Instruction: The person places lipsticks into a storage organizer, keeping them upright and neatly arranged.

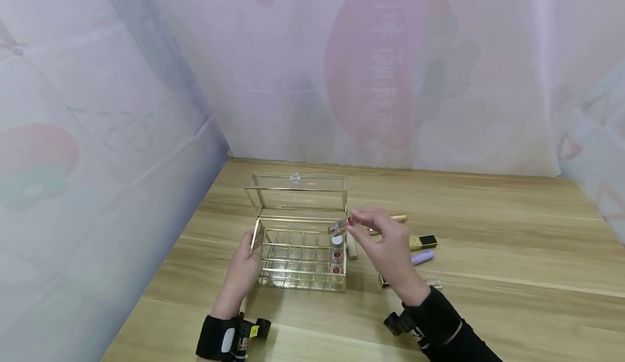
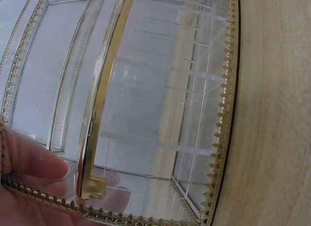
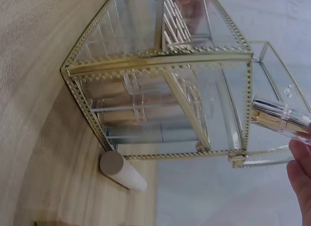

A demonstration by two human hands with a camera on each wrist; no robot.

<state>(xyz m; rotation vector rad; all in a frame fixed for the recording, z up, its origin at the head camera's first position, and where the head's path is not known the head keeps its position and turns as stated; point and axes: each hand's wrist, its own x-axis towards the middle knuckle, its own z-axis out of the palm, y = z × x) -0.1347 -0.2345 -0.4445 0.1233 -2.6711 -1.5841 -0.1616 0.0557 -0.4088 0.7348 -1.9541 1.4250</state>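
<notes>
A clear glass box [image 1: 303, 271] with gold edges stands on the wooden table, its hinged lid [image 1: 298, 183] raised at the back. My left hand [image 1: 246, 267] grips the box's left wall, thumb [image 2: 41, 160] at the gold edge and fingers behind the glass. Between thumb and fingertips, my right hand [image 1: 388, 248] pinches a lipstick tube [image 3: 279, 114], silver and gold with a clear band. It is tilted over the back right corner of the box. Down the rightmost column of the divided tray stand a white-topped tube [image 1: 337, 240] and two red-topped lipsticks [image 1: 336, 255].
Beside the box's right wall stands a pale tube [image 3: 124, 170]. Farther right lie a gold tube [image 1: 399, 218], a black-and-gold tube [image 1: 427, 241], a purple tube [image 1: 422, 257] and a clear-ended tube [image 1: 434, 283], partly behind my right wrist. Printed cloth [image 1: 293, 107] hangs behind the table.
</notes>
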